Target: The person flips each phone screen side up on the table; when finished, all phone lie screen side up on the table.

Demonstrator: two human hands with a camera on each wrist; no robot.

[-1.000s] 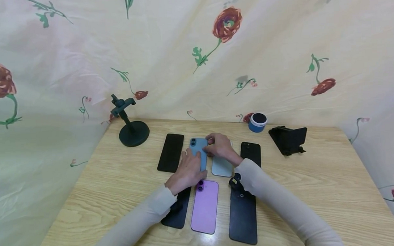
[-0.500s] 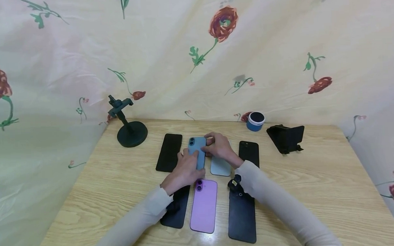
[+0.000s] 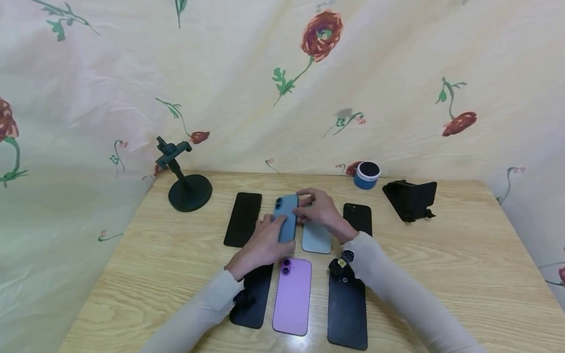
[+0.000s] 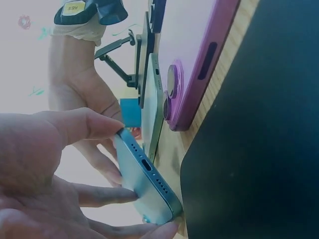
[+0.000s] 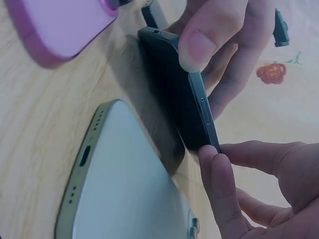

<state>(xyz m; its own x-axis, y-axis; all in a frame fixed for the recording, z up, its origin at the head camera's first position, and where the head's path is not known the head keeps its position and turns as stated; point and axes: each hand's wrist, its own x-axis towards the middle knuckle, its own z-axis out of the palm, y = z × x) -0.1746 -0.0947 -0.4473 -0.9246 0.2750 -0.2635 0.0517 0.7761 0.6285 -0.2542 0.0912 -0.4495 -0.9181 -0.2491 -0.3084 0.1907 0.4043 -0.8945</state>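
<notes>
A blue phone [image 3: 288,204] is held by both hands, back and cameras up, tilted with its right side raised off the table. My left hand [image 3: 260,244] grips its lower end, thumb at the bottom corner and fingers over the back, as the left wrist view shows beside the phone's charging port [image 4: 146,164]. The right hand [image 3: 322,210] pinches the upper right edge between thumb and fingers. Under the raised side, the dark screen [image 5: 167,89] faces the table in the right wrist view. A pale phone [image 3: 316,240] lies just right, partly hidden by the right hand.
Around them lie a black phone [image 3: 243,219], a purple phone [image 3: 292,298], a dark phone [image 3: 253,302], a long dark phone [image 3: 346,319] and a camera-side-up black phone [image 3: 358,215]. Behind stand a round-based phone holder [image 3: 190,194], a blue speaker [image 3: 366,177] and a black folding stand [image 3: 410,200].
The blue phone has gone from lying about flat to tilted, its right side lifted by both hands. The other phones stay where they were.
</notes>
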